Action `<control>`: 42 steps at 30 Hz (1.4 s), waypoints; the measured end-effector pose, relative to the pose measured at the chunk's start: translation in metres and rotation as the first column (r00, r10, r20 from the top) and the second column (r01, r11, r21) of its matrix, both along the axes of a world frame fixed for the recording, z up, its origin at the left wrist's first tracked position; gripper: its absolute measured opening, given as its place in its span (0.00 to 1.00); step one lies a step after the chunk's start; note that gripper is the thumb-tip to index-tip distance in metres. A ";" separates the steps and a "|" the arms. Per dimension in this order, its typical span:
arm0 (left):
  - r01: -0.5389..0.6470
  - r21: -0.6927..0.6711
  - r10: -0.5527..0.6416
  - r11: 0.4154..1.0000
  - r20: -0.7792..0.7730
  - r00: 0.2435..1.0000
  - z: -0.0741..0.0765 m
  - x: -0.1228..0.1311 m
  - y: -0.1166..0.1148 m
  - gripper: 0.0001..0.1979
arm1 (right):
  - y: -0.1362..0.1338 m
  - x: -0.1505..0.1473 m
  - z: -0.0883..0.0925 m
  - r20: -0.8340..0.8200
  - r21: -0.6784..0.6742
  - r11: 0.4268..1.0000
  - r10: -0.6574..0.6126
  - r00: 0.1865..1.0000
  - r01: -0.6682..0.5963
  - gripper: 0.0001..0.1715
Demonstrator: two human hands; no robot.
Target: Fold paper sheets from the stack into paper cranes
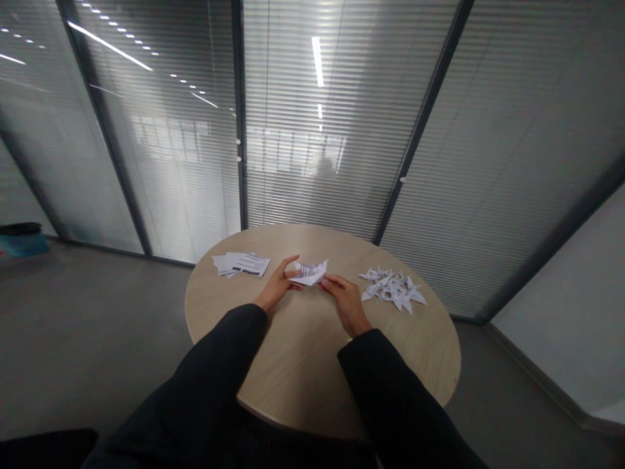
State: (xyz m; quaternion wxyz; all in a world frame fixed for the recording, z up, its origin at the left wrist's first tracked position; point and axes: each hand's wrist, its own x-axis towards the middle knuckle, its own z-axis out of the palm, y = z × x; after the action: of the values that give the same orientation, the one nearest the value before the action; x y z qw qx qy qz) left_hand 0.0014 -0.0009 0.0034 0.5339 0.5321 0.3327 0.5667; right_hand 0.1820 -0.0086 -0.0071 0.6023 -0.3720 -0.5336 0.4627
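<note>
A piece of printed white paper, folded to a pointed shape (308, 273), is held above the middle of a round light-wood table (297, 352). My left hand (277, 284) pinches its left end, and my right hand (344, 301) grips its right corner. To the left of my left hand lies a loose stack of printed paper sheets (241, 264). Beyond my right hand, a heap of several white folded paper cranes (393, 288) rests on the tabletop, apart from my fingers.
Glass partitions with slatted blinds and dark frames (312, 150) stand behind the table. A grey floor (88, 312) surrounds it. A blue container with a dark top (23, 242) sits far off at the left, by the wall.
</note>
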 end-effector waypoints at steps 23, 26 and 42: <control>-0.205 0.203 0.239 0.958 -0.160 0.958 0.003 0.002 -0.002 0.16 | -0.001 -0.005 -0.001 -0.173 -0.076 0.993 0.072 0.982 -0.087 0.21; -0.234 0.225 0.279 0.946 -0.197 0.940 0.003 0.002 -0.003 0.16 | -0.001 -0.005 -0.001 -0.127 -0.078 0.995 0.054 0.990 -0.064 0.20; -0.281 0.416 0.397 0.865 -0.224 0.890 -0.001 0.000 -0.003 0.14 | -0.003 -0.002 0.000 -0.119 -0.115 0.993 -0.021 0.993 0.007 0.18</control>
State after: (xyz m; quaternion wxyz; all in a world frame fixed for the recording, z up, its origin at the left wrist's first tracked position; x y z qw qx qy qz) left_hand 0.0012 -0.0036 0.0026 0.2567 0.6360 0.3857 0.6172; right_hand 0.1797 -0.0116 -0.0074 0.6144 -0.3810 -0.4663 0.5099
